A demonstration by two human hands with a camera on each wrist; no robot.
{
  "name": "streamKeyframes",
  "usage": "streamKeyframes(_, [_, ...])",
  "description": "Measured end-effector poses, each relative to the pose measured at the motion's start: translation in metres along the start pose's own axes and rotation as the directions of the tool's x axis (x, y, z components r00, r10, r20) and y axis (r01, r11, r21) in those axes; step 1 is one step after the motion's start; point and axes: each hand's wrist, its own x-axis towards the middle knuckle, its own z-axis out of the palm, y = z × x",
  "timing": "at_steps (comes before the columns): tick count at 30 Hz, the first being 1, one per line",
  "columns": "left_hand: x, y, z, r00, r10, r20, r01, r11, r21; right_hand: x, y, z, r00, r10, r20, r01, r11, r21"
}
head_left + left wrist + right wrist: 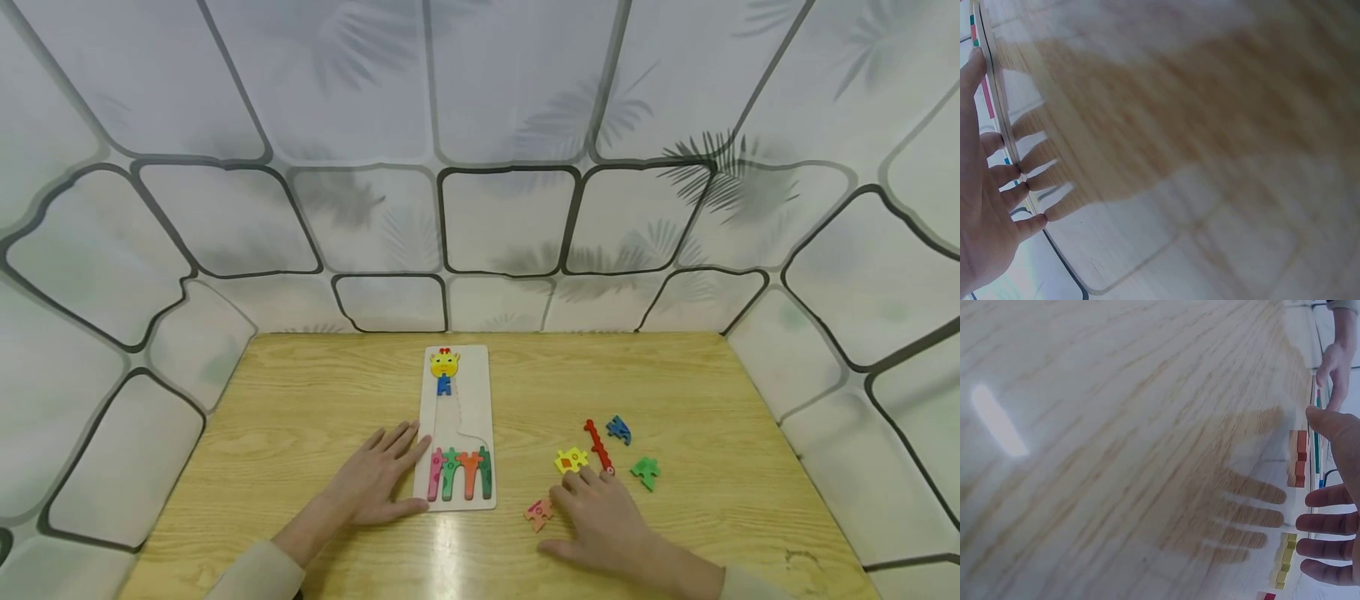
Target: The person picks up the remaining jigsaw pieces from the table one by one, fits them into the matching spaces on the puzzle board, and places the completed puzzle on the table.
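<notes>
A pale wooden puzzle board (474, 400) lies on the table in the head view. Set in it are a yellow giraffe head (444, 364), a blue neck piece (444, 386) and several coloured leg pieces along the bottom, one of them orange (470, 477). My left hand (375, 483) rests at the board's left edge, fingers spread. My right hand (606, 518) is low over the table, fingers extended and holding nothing. Its fingertips are close to a yellow piece (572, 460) and a long red piece (595, 442); an orange-pink piece (538, 512) lies left of them.
Farther right lie a loose blue piece (618, 429) and a green piece (646, 472). The wooden table (330, 375) meets a stone-patterned cloth wall (510, 217) at the back and both sides.
</notes>
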Motion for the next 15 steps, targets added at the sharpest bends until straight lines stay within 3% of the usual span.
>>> streamKeyframes(15, [0.0006,-0.0020,0.0032,1.000,-0.009,0.014,0.009,1.000,-0.009,-0.0037,-0.0026,0.0037,0.999,0.006,0.045,-0.005,1.000,-0.030])
